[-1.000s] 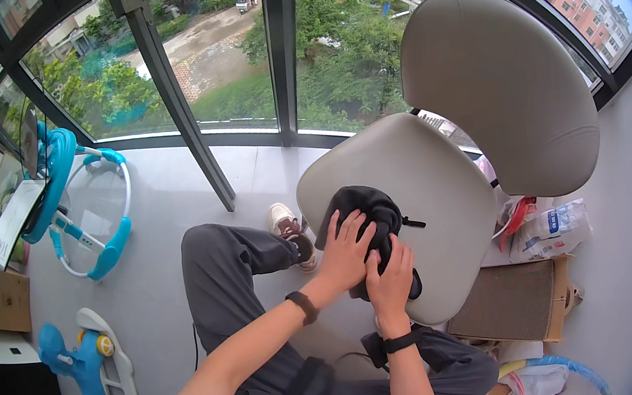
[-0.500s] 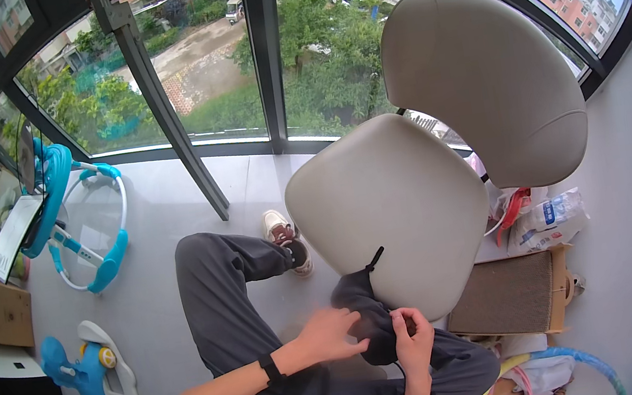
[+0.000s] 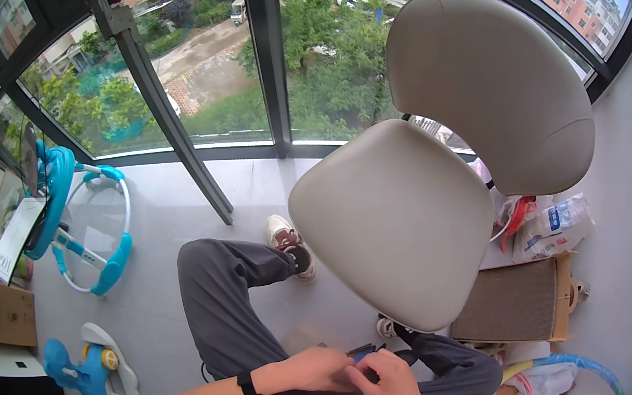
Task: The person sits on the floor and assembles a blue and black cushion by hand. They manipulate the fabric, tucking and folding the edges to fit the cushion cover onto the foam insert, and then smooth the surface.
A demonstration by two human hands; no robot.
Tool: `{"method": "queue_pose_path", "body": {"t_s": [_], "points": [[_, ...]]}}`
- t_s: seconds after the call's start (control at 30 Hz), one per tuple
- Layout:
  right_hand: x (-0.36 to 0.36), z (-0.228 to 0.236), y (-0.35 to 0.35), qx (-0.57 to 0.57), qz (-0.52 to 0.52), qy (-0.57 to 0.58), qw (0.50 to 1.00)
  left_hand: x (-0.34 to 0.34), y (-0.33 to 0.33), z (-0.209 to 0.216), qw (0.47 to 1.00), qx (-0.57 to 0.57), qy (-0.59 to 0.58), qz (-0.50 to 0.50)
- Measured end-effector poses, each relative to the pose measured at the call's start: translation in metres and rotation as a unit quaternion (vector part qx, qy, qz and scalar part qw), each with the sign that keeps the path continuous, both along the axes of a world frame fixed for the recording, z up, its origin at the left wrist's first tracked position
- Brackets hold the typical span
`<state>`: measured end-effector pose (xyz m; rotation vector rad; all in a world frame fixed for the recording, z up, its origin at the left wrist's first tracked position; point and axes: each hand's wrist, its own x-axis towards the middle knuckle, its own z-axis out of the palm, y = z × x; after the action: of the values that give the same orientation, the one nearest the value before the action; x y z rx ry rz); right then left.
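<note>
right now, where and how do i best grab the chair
Probably by the rounded near end of the backrest, your right hand coming from the near right: that end juts out past the seat, whose broad, smooth top offers little to hold.

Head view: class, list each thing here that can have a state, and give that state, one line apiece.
Left hand, fingers mostly hidden
Right hand, fingers bent, close against the left hand
Dark item by the hands, mostly hidden; whether gripped, cannot tell
Chair, upright
Black wristband, fastened
Left shoe, worn
Blue-and-white ring-based frame, standing
</note>
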<state>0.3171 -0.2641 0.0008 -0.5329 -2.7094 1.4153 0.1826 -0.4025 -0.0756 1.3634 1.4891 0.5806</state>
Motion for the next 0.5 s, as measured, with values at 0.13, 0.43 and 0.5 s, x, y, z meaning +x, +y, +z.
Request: {"method": "queue_pose_path", "body": {"t_s": [0.13, 0.43, 0.5], "points": [[0.013, 0.0, -0.001, -0.003, 0.008, -0.07, 0.998, -0.004, -0.019, 0.004, 0.998, 0.018, 0.044, 0.04], [0.03, -0.017, 0.003, -0.018, 0.119, -0.194, 0.974, -0.004, -0.047, 0.003, 0.998, 0.01, 0.063, 0.01], [0.031, -0.012, 0.003, -0.018, 0.109, -0.189, 0.976, -0.012, -0.05, 0.014, 0.993, -0.024, 0.107, -0.036]]}}
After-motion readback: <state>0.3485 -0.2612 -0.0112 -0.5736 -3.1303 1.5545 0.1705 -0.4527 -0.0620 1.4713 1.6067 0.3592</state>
